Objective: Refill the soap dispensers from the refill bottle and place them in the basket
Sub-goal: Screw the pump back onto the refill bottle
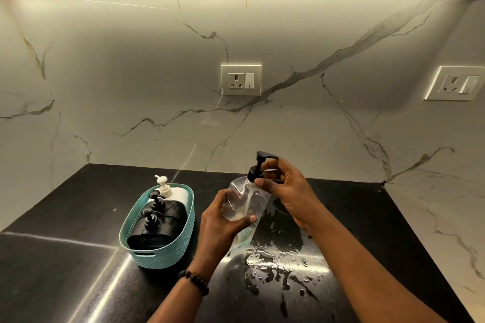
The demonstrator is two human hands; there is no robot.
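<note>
My left hand (pixel 223 220) grips the clear dispenser (pixel 245 207), tilted above the wet tabletop (pixel 341 217) just right of the basket (pixel 168 249). My right hand (pixel 286 186) pinches its black pump (pixel 258 168). Three dispensers (pixel 157 215) sit inside the basket.

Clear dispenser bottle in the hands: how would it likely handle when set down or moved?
The clear dispenser bottle looks nearly empty, so probably light. Its tall black pump may make it tippy. Spilled liquid on the countertop suggests it could be slippery.
</note>
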